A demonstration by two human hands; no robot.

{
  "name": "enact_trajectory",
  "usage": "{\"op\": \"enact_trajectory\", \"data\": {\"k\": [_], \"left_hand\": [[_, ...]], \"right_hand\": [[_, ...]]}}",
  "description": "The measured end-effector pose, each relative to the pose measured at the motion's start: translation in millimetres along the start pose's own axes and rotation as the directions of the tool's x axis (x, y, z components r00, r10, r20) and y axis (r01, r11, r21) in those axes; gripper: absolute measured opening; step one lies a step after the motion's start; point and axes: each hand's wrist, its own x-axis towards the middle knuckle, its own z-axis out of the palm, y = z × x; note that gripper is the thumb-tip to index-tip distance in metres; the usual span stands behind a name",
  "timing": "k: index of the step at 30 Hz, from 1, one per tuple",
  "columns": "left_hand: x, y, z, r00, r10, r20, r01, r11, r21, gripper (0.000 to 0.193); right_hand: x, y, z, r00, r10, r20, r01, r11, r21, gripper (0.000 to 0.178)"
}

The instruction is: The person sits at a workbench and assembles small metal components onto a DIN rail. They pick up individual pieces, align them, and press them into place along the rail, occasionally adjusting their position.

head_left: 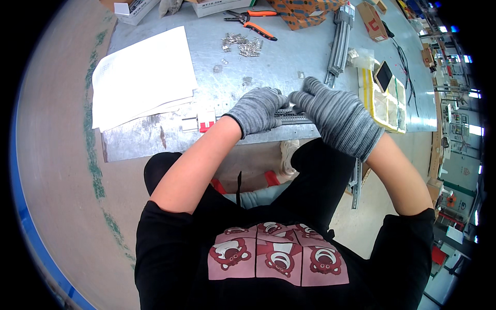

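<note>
A slotted metal rail (295, 118) lies along the near edge of the table, with a white circuit breaker with a red lever (207, 123) at its left end. My left hand (257, 111), in a grey knit glove, is closed across the rail, its thumb on the near side and its fingers on the far side. Close beside it, my right hand (338, 116) in a matching glove has its fingertips drawn together above the rail. Whatever small thing they may pinch is too small and hidden to name. The two hands' fingertips nearly meet.
White paper sheets (144, 77) lie at the left. Beyond my hands are small metal parts (249, 47) and orange-handled pliers (261, 31). To the right are stacked grey rails (341, 44), a divided foam box (385, 111) and a dark-screened phone (383, 76). Cardboard boxes line the far side.
</note>
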Motion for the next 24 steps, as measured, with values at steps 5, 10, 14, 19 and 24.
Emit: {"op": "enact_trajectory", "data": {"k": [5,10,14,19,24], "left_hand": [[2.0,-5.8,7.2,1.000,0.000,-0.011,-0.001,0.998,-0.056,0.044],[2.6,-4.2,2.8,0.999,-0.014,0.029,0.016,0.996,-0.086,0.044],[1.1,0.3,0.0,1.000,-0.023,0.012,0.024,0.997,-0.072,0.038],[-1.9,1.2,-0.9,0.998,-0.056,-0.026,0.050,0.983,-0.174,0.040],[2.3,-4.3,5.6,0.999,0.010,-0.041,-0.011,0.999,-0.042,0.038]], "right_hand": [[0.0,0.4,5.5,0.987,-0.027,-0.160,0.032,0.999,0.025,0.062],[2.4,-4.3,-7.3,0.995,-0.032,0.094,0.031,0.999,0.007,0.068],[9.5,-4.9,-5.0,0.994,0.093,0.062,-0.095,0.995,0.040,0.064],[0.2,-1.4,-5.9,0.998,-0.063,-0.018,0.064,0.996,0.060,0.062],[8.8,-7.0,-8.7,0.991,0.130,0.008,-0.130,0.982,0.140,0.067]]}}
